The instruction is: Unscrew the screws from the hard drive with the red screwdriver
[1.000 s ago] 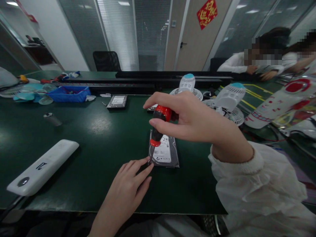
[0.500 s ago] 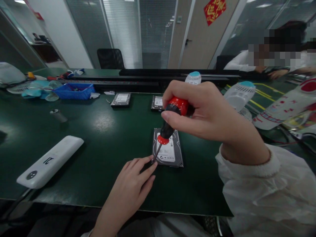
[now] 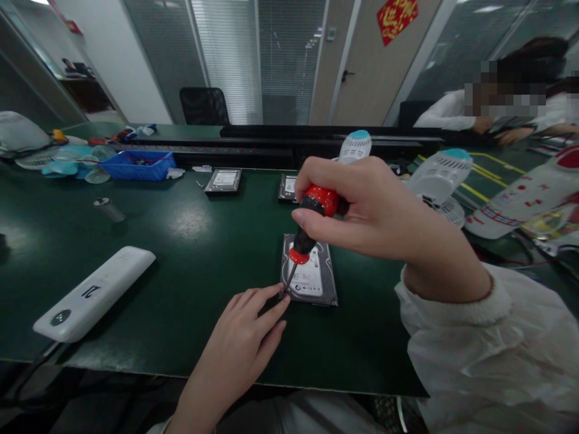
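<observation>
Our right hand (image 3: 362, 208) holds a red and black screwdriver (image 3: 305, 232) over a flat silver and black metal hard drive (image 3: 324, 271).
Our right hand is wrapped tight around the fat handle, and the hard drive lies flat on the shiny dark green tabletop (image 3: 203, 259), below that hand. The thin metal tip points down at the drive's near left corner. Our left hand (image 3: 242, 331) has two fingertips at that corner, by the tip; we can't tell if they pinch anything.
</observation>
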A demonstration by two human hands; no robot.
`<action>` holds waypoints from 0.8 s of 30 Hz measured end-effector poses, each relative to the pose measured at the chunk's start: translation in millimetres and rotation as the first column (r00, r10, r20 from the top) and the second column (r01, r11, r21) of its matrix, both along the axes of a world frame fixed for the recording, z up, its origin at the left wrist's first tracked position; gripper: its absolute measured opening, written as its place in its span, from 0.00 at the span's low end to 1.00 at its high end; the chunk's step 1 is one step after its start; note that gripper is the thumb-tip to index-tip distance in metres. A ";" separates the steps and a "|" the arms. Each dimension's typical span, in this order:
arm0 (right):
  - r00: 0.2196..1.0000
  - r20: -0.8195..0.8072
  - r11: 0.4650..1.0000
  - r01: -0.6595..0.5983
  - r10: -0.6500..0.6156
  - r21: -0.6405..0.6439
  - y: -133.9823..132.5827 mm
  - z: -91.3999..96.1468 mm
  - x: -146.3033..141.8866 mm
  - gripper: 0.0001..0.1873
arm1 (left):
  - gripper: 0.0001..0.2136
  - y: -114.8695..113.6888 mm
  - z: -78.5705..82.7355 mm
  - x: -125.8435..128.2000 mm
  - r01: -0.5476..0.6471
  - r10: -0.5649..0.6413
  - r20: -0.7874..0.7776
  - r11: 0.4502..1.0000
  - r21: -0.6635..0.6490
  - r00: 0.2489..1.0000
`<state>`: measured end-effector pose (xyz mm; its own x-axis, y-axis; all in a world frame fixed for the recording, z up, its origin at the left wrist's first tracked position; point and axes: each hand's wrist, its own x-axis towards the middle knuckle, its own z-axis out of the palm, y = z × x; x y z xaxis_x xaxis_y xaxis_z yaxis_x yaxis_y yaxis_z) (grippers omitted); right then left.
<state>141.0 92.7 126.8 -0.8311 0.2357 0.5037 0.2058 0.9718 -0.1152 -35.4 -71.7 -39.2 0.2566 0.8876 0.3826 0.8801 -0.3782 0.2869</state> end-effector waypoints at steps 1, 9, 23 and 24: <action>1.000 0.001 1.000 0.001 -0.001 0.000 0.0 0.0 -0.1 0.09 | 0.16 -0.1 -0.1 -0.1 0.001 -0.001 0.001 1.000 -0.001 1.000; 1.000 0.003 1.000 0.006 -0.006 -0.008 -0.7 0.1 -0.7 0.09 | 0.17 0.0 -0.2 -0.7 0.003 -0.003 -0.001 1.000 -0.017 1.000; 1.000 -0.009 1.000 -0.003 0.003 0.003 0.5 0.5 0.1 0.08 | 0.17 0.6 2.8 1.2 0.008 -0.008 0.011 1.000 -0.002 1.000; 1.000 -0.009 1.000 -0.007 0.007 0.001 0.6 0.3 0.3 0.08 | 0.16 0.6 2.8 1.3 0.007 -0.007 0.013 1.000 0.000 1.000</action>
<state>141.4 93.2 127.0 -0.8279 0.2298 0.5117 0.1982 0.9732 -0.1165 -34.1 -71.1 -36.5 0.2580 0.8858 0.3857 0.8736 -0.3844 0.2985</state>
